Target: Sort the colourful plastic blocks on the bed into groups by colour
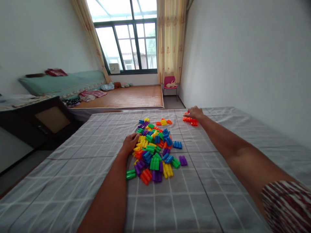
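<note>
A mixed pile of plastic building blocks (150, 147), each shaped like joined tubes, lies on the checked cloth in yellow, green, blue, purple and orange. At the pile's left edge is my left hand (130, 143), its fingers curled in against the yellow blocks (143, 141). Whether it grips one is hidden. Farther off to the right, my right hand (195, 112) reaches over a small group of orange blocks (190, 120). Its fingers are bent down and pressed around an orange block at the top of that group, partly covered by the hand.
Loose blocks lie around the pile, including a blue block (177, 144) and a purple block (183, 160). The grey checked cloth (97, 136) spreads under everything. A white wall (243, 58) runs along the right; beyond stand a bed (136, 95) and a pink chair (169, 80).
</note>
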{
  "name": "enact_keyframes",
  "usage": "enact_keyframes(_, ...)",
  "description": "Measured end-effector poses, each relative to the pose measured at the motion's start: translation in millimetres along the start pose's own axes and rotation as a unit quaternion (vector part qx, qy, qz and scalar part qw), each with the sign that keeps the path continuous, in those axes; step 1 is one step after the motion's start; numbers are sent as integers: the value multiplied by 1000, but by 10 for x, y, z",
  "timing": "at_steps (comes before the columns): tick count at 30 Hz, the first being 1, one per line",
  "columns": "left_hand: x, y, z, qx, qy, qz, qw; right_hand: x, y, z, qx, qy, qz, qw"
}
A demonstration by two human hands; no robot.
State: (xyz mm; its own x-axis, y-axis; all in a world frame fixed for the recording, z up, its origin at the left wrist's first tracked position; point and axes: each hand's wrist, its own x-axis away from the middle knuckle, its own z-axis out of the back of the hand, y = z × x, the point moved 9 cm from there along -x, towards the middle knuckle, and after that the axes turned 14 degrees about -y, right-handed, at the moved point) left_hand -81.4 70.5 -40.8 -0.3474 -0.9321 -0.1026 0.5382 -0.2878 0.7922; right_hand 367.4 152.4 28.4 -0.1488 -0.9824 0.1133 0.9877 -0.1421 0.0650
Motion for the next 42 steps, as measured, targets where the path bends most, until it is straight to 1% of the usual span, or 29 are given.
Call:
enact_keyframes(4,0,-29,-4,0,-2,11,1000,-222,-135,-179,41,-42,13,998)
enact_keyframes(8,-14,-66,-8,3,-2,16,1000,-291,-152,-265,67,-70,15,995)
enact_keyframes(12,-23,-80,2,3,2,19,1000,-292,-127,-234,49,-90,25,994)
enact_keyframes(16,-22,-68,-2,7,0,19,1000,-283,-190,-242,28,-90,57,994)
enact_keyframes(21,-16,-50,-17,20,2,10,1000,-242,-218,-357,46,-104,85,990)
enact_keyframes(24,-8,-37,-20,28,8,12,999,-163,-216,-315,59,-94,93,989)
enact_keyframes(26,-1,-19,-17,34,13,13,999,-54,-308,-214,55,-65,111,990)
enact_keyframes(28,5,-4,-11,35,18,16,999,136,-540,-122,23,-38,160,986)
enact_keyframes(29,8,-1,-7,33,21,19,999,263,-703,-106,-6,-38,196,980)
enact_keyframes(31,7,-1,-1,26,24,21,999,572,-1076,-153,-82,-75,278,954)
enact_keyframes(33,-5,-6,-13,13,17,16,1000,917,-1427,-245,-151,-121,346,918)
enact_keyframes(34,-13,-11,-21,6,13,14,1000,1074,-1560,-282,-173,-129,366,905)
enact_keyframes(35,-22,-19,-29,0,10,12,1000,1211,-1658,-312,-185,-126,377,899)
enact_keyframes(38,-43,-42,-42,-14,5,10,1000,1485,-1792,-382,-199,-104,388,894)
enact_keyframes(42,-50,-25,-51,-14,4,2,1000,1638,-1837,-482,-248,-147,408,866)
